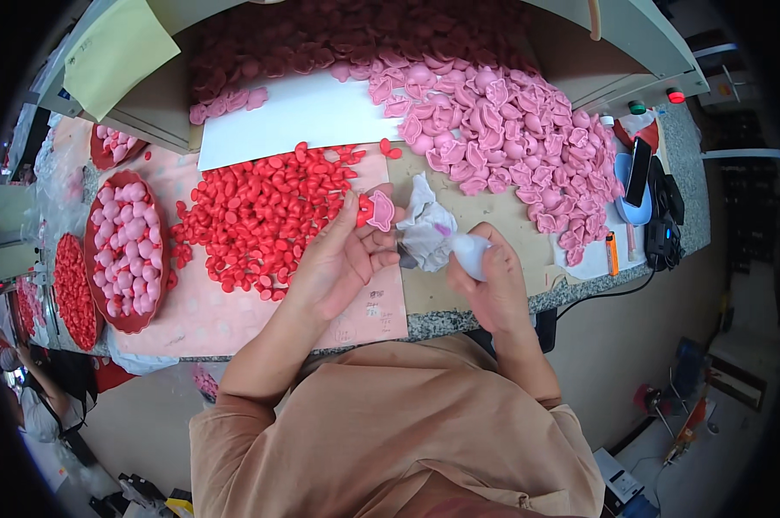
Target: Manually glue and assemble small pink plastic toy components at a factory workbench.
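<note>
Pinching a pink piece (380, 210) with a red piece at its 9 o'clock, left hand (338, 259) is clamped on both; right hand (491, 281) is closed around a small white bottle (470, 255), crumpled tissue (424, 226) at its 10 o'clock, red pile (261, 216) at 9

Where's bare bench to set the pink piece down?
Free: the white sheet between the red pile and pink pile, and tan board right of the crumpled cloth. Pink mat below the red pile is bare. Elsewhere it is crowded.
</note>
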Demonstrator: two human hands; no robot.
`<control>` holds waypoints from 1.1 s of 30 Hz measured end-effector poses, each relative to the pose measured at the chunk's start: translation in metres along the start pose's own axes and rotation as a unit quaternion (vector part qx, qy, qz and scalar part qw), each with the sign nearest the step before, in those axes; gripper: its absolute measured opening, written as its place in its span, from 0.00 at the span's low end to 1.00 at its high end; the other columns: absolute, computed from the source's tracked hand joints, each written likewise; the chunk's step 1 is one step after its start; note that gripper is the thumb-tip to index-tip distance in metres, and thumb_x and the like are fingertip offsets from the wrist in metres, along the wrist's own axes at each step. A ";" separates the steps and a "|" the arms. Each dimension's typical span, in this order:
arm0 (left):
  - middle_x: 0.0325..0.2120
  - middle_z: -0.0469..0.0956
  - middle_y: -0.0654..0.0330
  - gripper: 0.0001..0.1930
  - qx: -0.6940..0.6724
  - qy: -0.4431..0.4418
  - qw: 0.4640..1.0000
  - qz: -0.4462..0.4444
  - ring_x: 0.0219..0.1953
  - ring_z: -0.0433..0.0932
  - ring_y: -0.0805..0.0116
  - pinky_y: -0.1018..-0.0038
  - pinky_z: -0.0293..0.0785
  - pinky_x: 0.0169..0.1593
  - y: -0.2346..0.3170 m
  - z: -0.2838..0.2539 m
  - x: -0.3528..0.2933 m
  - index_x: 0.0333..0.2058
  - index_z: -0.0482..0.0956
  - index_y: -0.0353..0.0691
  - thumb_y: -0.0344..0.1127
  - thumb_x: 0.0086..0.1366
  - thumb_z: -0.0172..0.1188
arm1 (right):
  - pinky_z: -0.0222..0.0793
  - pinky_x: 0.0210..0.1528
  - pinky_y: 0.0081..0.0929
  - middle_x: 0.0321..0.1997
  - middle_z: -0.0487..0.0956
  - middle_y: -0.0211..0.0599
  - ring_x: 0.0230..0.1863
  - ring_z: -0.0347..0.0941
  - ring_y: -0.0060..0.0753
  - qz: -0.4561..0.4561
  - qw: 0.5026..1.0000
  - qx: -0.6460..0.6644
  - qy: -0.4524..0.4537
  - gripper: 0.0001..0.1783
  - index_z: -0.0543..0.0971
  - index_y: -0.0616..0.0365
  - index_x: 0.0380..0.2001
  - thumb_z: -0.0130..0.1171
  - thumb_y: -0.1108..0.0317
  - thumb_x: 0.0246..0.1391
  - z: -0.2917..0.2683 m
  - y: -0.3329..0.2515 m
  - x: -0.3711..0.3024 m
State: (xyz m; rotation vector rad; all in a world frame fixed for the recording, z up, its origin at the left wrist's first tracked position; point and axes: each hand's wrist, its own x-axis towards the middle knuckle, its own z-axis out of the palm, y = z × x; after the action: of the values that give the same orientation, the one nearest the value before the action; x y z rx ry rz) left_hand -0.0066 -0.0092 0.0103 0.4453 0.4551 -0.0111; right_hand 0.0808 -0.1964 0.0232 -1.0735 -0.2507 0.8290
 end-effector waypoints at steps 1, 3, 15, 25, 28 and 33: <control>0.41 0.75 0.59 0.26 0.000 -0.003 1.000 0.002 0.33 0.73 0.77 0.75 0.72 0.40 0.000 0.001 -0.001 0.55 0.63 0.39 0.52 0.67 0.42 | 0.52 0.19 0.17 0.20 0.67 0.27 0.16 0.57 0.16 0.024 1.000 0.016 -0.005 0.25 0.64 0.57 0.30 0.52 0.44 0.53 0.005 -0.005 -0.001; 0.41 0.75 0.60 0.26 0.001 -0.008 1.000 0.004 0.33 0.73 0.77 0.75 0.72 0.40 -0.001 0.002 -0.002 0.55 0.63 0.39 0.52 0.67 0.42 | 0.50 0.18 0.18 0.18 0.65 0.26 0.15 0.55 0.16 0.026 0.999 0.024 -0.015 0.26 0.64 0.56 0.29 0.52 0.42 0.53 0.014 -0.012 -0.007; 0.42 0.74 0.60 0.27 0.007 0.000 1.000 -0.011 0.34 0.73 0.78 0.75 0.73 0.42 -0.001 0.004 -0.001 0.56 0.62 0.38 0.51 0.67 0.44 | 0.49 0.20 0.19 0.22 0.65 0.25 0.19 0.54 0.18 -0.014 0.993 0.082 -0.086 0.30 0.66 0.55 0.30 0.62 0.40 0.40 0.038 -0.035 -0.016; 0.43 0.75 0.57 0.25 -0.016 -0.010 1.000 -0.011 0.36 0.74 0.76 0.73 0.74 0.42 -0.003 0.000 0.000 0.55 0.63 0.37 0.49 0.67 0.45 | 0.62 0.22 0.21 0.26 0.68 0.31 0.23 0.64 0.21 -0.177 0.975 -0.110 0.082 0.25 0.67 0.60 0.34 0.56 0.46 0.51 0.004 -0.006 0.019; 0.43 0.75 0.56 0.25 -0.014 -0.011 1.000 -0.007 0.35 0.74 0.76 0.72 0.74 0.42 -0.004 -0.001 0.002 0.55 0.64 0.37 0.49 0.67 0.45 | 0.67 0.26 0.21 0.30 0.70 0.33 0.26 0.67 0.21 -0.235 0.937 -0.223 0.126 0.23 0.67 0.62 0.36 0.55 0.51 0.54 -0.009 0.008 0.034; 0.43 0.75 0.56 0.24 0.002 -0.003 1.000 0.006 0.36 0.74 0.75 0.72 0.74 0.42 -0.006 -0.004 0.003 0.54 0.65 0.37 0.48 0.67 0.46 | 0.66 0.33 0.18 0.33 0.71 0.34 0.33 0.67 0.20 -0.282 0.915 -0.267 0.108 0.21 0.68 0.63 0.37 0.56 0.54 0.54 -0.019 0.020 0.038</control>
State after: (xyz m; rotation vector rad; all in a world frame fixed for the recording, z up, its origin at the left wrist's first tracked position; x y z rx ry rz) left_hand -0.0061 -0.0132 0.0035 0.4525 0.4462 -0.0020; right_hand 0.1076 -0.1784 -0.0106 -1.4909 -0.5901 0.1074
